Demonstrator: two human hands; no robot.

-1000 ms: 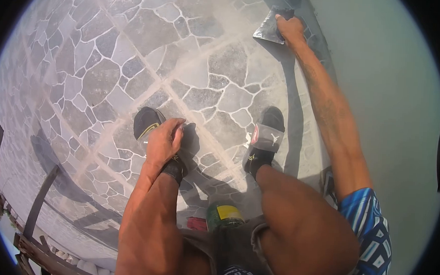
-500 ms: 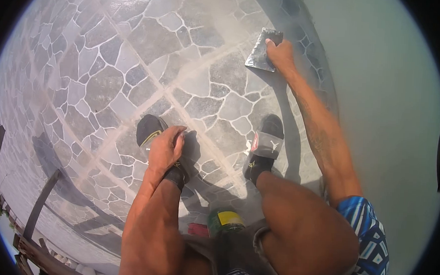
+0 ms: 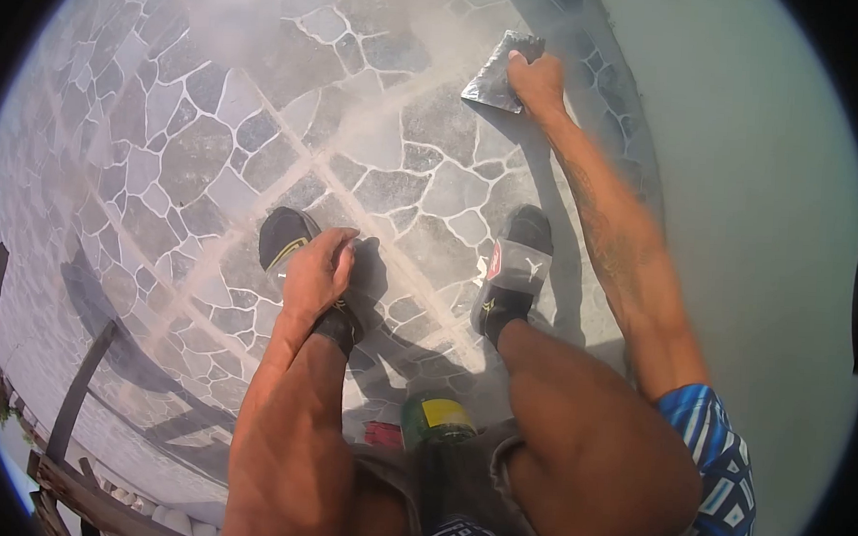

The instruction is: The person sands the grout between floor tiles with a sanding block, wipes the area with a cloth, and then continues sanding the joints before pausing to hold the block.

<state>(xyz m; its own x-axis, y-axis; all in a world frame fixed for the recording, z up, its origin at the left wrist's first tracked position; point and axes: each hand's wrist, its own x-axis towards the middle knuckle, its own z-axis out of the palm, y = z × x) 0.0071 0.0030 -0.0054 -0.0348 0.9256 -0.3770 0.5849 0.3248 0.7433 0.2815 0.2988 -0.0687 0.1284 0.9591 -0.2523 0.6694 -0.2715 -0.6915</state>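
In my right hand (image 3: 537,80) is a flat, crinkled silvery packet (image 3: 497,77), pinched at its upper right edge and held low over the stone paving (image 3: 389,188). The packet's dark shadow edge falls on the stones just below it. My left hand (image 3: 317,274) hangs in front of my left shin, above the dark shoe (image 3: 285,236) on that foot. Its fingers are curled together, and whatever may be between them is too small to make out.
My other foot wears a dark shoe (image 3: 521,263) with a grey strap. Between my legs stand a green container with a yellow label (image 3: 443,412) and a red item (image 3: 382,434). A smooth greenish surface (image 3: 741,236) borders the paving at right; wooden rails (image 3: 96,503) are lower left.
My right hand and the packet have moved up and slightly left in the view. My left hand has shifted slightly up and left, its fingers still curled.
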